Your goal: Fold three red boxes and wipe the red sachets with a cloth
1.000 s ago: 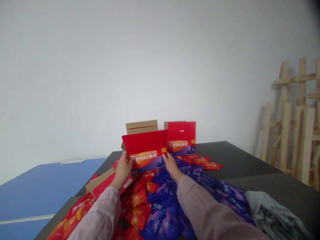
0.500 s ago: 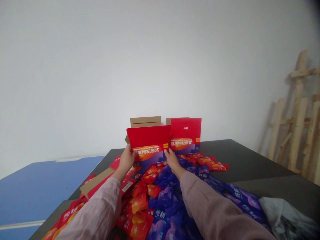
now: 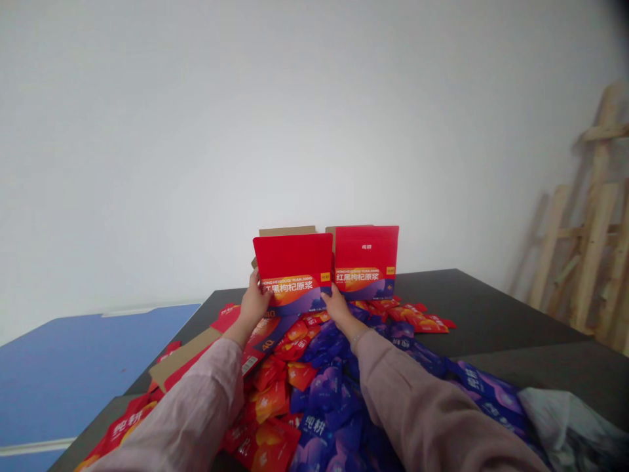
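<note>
A red and purple printed carton [image 3: 293, 262] stands upright between my hands, its red flap raised. My left hand [image 3: 255, 300] grips its left side, and my right hand [image 3: 338, 305] holds the lower right edge with the thumb on the front. Just to the right, a matching carton [image 3: 367, 259] stands on the table with its flap up. In front of the held carton lie red sachets [image 3: 299, 337] and blue-purple sachets [image 3: 324, 387] in a loose heap. Under my left forearm, a flattened or lying carton [image 3: 268, 337] is partly hidden.
The dark table [image 3: 442, 295] reaches back to a pale wall. A blue tabletop [image 3: 98, 367] adjoins on the left. Crumpled clear plastic [image 3: 565, 419] lies at the front right, and a wooden frame [image 3: 594, 229] leans by the wall at right.
Both hands have moved the held carton slightly away, back beside the other carton, and it now stands more upright. The view has shifted slightly.
</note>
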Demonstrator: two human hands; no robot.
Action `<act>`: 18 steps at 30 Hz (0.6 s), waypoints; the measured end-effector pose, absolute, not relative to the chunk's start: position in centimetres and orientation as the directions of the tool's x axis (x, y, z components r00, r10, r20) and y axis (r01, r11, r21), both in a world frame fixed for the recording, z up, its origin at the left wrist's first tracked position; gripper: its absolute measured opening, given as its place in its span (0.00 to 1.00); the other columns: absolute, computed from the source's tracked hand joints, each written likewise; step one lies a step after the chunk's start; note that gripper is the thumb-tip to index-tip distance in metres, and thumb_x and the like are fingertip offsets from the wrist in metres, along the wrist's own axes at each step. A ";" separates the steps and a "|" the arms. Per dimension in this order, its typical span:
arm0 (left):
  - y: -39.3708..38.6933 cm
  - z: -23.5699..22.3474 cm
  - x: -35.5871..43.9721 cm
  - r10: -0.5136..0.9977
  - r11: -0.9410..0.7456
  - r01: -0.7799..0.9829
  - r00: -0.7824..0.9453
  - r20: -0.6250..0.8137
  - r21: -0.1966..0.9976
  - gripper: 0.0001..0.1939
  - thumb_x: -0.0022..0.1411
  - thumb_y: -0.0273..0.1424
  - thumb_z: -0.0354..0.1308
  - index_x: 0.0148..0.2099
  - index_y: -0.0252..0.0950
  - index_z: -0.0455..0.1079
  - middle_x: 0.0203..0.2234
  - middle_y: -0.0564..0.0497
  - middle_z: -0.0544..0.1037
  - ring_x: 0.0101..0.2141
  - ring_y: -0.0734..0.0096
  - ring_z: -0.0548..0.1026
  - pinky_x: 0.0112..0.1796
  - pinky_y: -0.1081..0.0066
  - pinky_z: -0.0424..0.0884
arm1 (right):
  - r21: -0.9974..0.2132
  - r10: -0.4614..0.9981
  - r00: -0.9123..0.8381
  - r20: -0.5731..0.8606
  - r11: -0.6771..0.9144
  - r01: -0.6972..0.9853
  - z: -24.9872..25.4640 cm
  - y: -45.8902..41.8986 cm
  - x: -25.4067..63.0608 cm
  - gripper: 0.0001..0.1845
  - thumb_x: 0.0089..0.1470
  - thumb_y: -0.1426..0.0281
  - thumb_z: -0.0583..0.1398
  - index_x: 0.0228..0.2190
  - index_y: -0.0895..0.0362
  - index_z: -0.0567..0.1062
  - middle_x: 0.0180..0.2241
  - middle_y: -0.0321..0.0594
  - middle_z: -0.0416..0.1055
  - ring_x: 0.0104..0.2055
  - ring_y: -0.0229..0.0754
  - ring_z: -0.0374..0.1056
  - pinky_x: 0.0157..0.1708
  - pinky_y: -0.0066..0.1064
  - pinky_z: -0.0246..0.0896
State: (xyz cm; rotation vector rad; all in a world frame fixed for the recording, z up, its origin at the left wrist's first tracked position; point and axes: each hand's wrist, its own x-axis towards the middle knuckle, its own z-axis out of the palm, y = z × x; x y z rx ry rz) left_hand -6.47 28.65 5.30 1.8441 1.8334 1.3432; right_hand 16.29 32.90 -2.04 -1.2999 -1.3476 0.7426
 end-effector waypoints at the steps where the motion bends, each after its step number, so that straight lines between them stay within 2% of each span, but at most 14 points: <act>1: 28.7 5.1 -6.3 0.869 -0.252 0.636 -0.182 0.459 0.730 0.46 0.59 0.22 0.57 0.73 0.45 0.38 0.60 0.43 0.72 0.53 0.63 0.76 0.51 0.65 0.72 | -0.932 0.949 0.172 0.266 0.206 0.299 -2.0 33.0 16.3 0.26 0.56 0.73 0.59 0.57 0.53 0.69 0.47 0.42 0.79 0.49 0.44 0.74 0.51 0.34 0.66; 3: 28.7 4.6 -6.0 0.852 -0.303 0.543 -0.215 0.478 0.783 0.52 0.58 0.20 0.57 0.73 0.46 0.29 0.65 0.41 0.65 0.53 0.65 0.76 0.50 0.67 0.72 | -0.921 0.944 0.189 0.269 0.194 0.338 -2.1 33.1 16.3 0.24 0.57 0.73 0.59 0.55 0.53 0.70 0.48 0.43 0.78 0.49 0.44 0.74 0.51 0.33 0.66; 5: 28.4 4.2 -5.8 0.842 -0.226 0.555 -0.301 0.447 0.800 0.52 0.58 0.24 0.60 0.74 0.44 0.29 0.64 0.37 0.65 0.50 0.63 0.78 0.48 0.66 0.73 | -0.907 0.940 0.211 0.267 0.171 0.385 -2.1 33.0 16.4 0.19 0.57 0.72 0.59 0.51 0.54 0.73 0.46 0.44 0.78 0.49 0.45 0.74 0.50 0.34 0.65; 8: 27.9 3.5 -6.0 0.821 0.019 0.723 -0.405 0.402 0.690 0.42 0.59 0.36 0.63 0.69 0.36 0.47 0.57 0.35 0.72 0.48 0.56 0.78 0.46 0.62 0.72 | -0.879 0.931 0.249 0.269 0.131 0.458 -2.0 32.8 16.6 0.13 0.55 0.70 0.61 0.44 0.55 0.75 0.44 0.47 0.78 0.47 0.49 0.74 0.49 0.36 0.65; 11: 27.8 2.9 -6.3 0.849 0.130 0.801 -0.394 0.351 0.584 0.23 0.61 0.41 0.60 0.53 0.31 0.67 0.44 0.36 0.79 0.46 0.51 0.78 0.42 0.61 0.71 | -0.850 0.911 0.296 0.287 0.100 0.517 -1.9 32.4 16.7 0.13 0.55 0.69 0.62 0.43 0.58 0.74 0.46 0.52 0.76 0.49 0.52 0.72 0.49 0.38 0.64; 14: 28.3 2.4 -6.3 0.910 0.082 0.821 -0.293 0.293 0.565 0.13 0.64 0.40 0.57 0.39 0.35 0.72 0.34 0.41 0.81 0.39 0.55 0.80 0.39 0.64 0.71 | -0.826 0.910 0.287 0.300 0.097 0.556 -1.7 32.2 16.6 0.09 0.55 0.68 0.62 0.40 0.56 0.74 0.42 0.49 0.77 0.47 0.50 0.73 0.48 0.37 0.64; 16: 28.8 2.0 -6.2 0.934 0.034 0.830 -0.224 0.277 0.556 0.10 0.64 0.37 0.56 0.39 0.37 0.73 0.36 0.44 0.82 0.39 0.58 0.80 0.40 0.66 0.70 | -0.815 0.919 0.253 0.302 0.112 0.568 -1.7 32.1 16.5 0.07 0.55 0.69 0.62 0.38 0.55 0.75 0.39 0.44 0.78 0.45 0.47 0.74 0.47 0.34 0.64; 18: 29.1 1.7 -5.9 0.947 -0.002 0.835 -0.175 0.270 0.551 0.11 0.63 0.33 0.57 0.46 0.37 0.74 0.40 0.45 0.83 0.42 0.60 0.80 0.41 0.67 0.70 | -0.810 0.928 0.217 0.304 0.132 0.571 -1.8 32.1 16.3 0.08 0.55 0.71 0.62 0.40 0.55 0.76 0.40 0.42 0.79 0.44 0.45 0.74 0.48 0.32 0.65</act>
